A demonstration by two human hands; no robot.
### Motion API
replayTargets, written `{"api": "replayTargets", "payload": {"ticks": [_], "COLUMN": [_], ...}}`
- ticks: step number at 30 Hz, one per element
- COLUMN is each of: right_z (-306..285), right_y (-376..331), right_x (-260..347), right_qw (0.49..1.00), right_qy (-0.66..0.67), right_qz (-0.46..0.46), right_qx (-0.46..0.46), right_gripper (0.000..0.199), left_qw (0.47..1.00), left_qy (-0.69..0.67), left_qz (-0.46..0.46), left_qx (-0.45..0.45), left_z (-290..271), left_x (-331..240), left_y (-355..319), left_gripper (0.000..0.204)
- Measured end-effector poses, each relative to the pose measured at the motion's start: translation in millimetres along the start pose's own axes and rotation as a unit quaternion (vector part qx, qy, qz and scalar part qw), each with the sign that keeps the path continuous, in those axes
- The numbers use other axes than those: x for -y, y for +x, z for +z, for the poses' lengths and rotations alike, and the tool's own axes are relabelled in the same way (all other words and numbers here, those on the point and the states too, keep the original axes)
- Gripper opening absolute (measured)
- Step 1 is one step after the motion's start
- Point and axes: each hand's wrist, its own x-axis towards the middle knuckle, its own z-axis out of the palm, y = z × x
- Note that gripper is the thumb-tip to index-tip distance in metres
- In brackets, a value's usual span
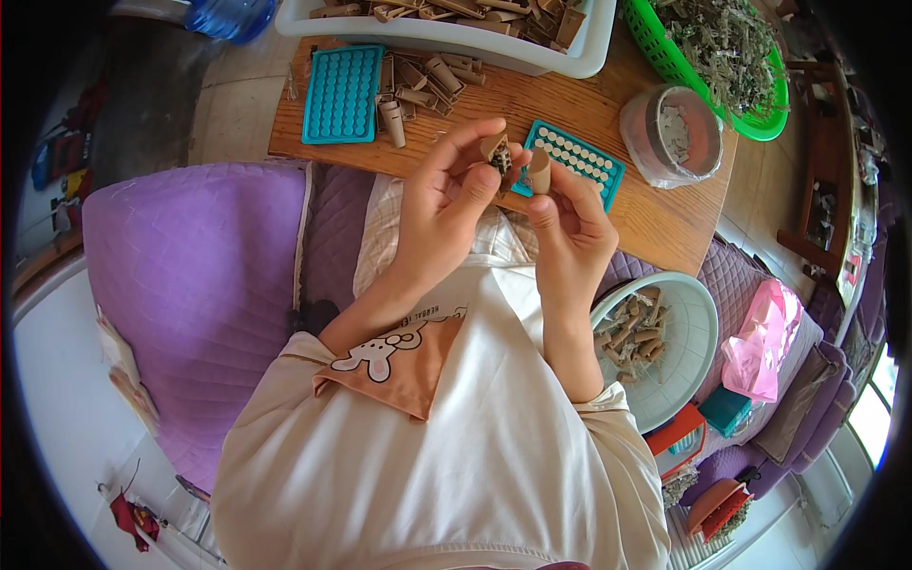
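My left hand [445, 204] pinches a small brown paper tube [494, 150] with something dark and speckled at its end. My right hand [568, 223] holds a second short brown tube [539, 171] right beside it; the two tubes nearly touch. Both hands are raised over my lap, just in front of a wooden board [532, 109]. Behind my fingers a teal tray with rows of round holes [581, 160] lies on the board, partly hidden by the tubes.
On the board lie a second teal holed tray [342, 93], loose brown tubes [423, 84] and a clear round tub [673, 133]. Behind it stand a white bin of tubes [579, 52] and a green basket [760, 119]. At my right sits a pale bowl of tubes [689, 347].
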Motion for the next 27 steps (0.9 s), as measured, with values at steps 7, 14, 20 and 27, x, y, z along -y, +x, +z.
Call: {"api": "replayTargets", "payload": {"ticks": [7, 14, 20, 27], "right_z": [6.3, 4.4, 2.3, -0.1], "right_y": [-0.9, -0.5, 5.0, 0.5], "right_x": [-11.7, -9.4, 0.1, -5.2], "right_qw": [0.997, 0.997, 0.972, 0.949], "right_qy": [-0.04, -0.064, -0.204, -0.261], "right_qz": [-0.061, -0.045, -0.083, -0.131], "right_qx": [-0.022, -0.017, 0.087, 0.118], "right_gripper": [0.029, 0.028, 0.026, 0.02], "left_qw": [0.998, 0.996, 0.989, 0.981], "left_qy": [0.024, 0.063, 0.085, 0.113], "left_qz": [0.048, 0.055, 0.113, 0.116], "left_qx": [0.027, 0.028, 0.039, 0.104], "left_z": [8.1, 8.0, 12.8, 13.1], "left_x": [6.5, 8.9, 16.4, 20.1], "left_y": [-0.9, -0.4, -2.0, 3.8], "left_gripper": [0.032, 0.033, 0.035, 0.033]}}
